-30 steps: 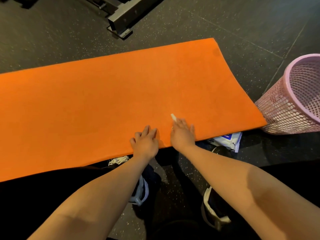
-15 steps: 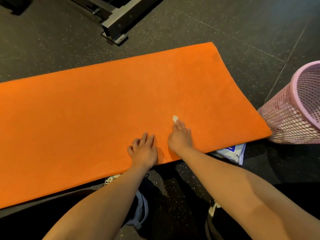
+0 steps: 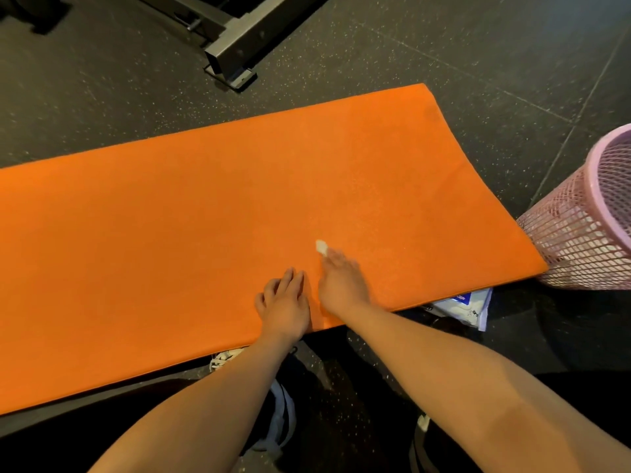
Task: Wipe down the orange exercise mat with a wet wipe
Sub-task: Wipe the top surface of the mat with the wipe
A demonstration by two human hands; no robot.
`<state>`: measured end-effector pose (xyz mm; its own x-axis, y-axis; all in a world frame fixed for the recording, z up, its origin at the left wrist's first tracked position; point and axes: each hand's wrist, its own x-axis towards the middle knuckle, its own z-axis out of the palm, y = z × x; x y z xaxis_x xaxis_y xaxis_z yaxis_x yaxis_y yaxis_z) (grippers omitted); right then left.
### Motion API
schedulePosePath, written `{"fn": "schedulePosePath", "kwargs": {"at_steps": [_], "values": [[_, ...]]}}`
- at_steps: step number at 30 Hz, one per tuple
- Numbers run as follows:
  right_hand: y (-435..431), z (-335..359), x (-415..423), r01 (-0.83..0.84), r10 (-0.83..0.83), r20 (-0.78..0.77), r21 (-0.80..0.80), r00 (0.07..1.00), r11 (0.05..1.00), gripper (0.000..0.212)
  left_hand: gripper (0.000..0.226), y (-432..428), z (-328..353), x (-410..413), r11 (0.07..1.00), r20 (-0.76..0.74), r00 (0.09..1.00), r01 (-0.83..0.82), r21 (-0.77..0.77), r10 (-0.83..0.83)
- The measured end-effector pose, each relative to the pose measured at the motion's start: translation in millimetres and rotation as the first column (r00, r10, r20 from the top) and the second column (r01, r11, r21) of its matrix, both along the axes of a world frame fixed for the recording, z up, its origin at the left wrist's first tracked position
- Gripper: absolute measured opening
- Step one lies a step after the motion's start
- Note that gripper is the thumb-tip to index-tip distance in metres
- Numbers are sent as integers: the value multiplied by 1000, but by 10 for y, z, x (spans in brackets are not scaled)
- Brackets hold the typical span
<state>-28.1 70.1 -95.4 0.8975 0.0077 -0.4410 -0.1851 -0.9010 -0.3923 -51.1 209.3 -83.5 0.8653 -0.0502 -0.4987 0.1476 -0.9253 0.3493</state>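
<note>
The head camera looks steeply down and forward, close over the orange mat and floor.

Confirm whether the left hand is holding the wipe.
No, the left hand rests empty on the mat; the wipe shows at the right hand fingertips.

mat: matt orange foam w/ fine grainy texture. floor: dark rubbery, matt, pale specks. basket: pink plastic mesh. frame: grey metal, dull sheen. pack: glossy plastic film.
</note>
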Motion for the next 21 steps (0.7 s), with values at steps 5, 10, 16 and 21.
{"fn": "schedulePosePath", "kwargs": {"at_steps": [5, 10, 16, 21], "values": [[9, 59, -161, -238, 235, 61, 48, 970, 970, 53, 55, 63, -16, -113, 1000, 109, 994, -1, -31, 5], [-288, 48, -53, 11, -10, 1, -104, 1000, 995, 56, 49, 83, 4, -229, 999, 129, 991, 45, -19, -43], [254, 144, -498, -168, 164, 38, 130, 986, 977, 50, 52, 146, -28, -329, 996, 125, 992, 25, -83, -15], [-52, 174, -353, -145, 145, 26, 6, 989, 989, 52, 55, 248, 19, -377, 993, 74, 995, 67, -97, -60]]}}
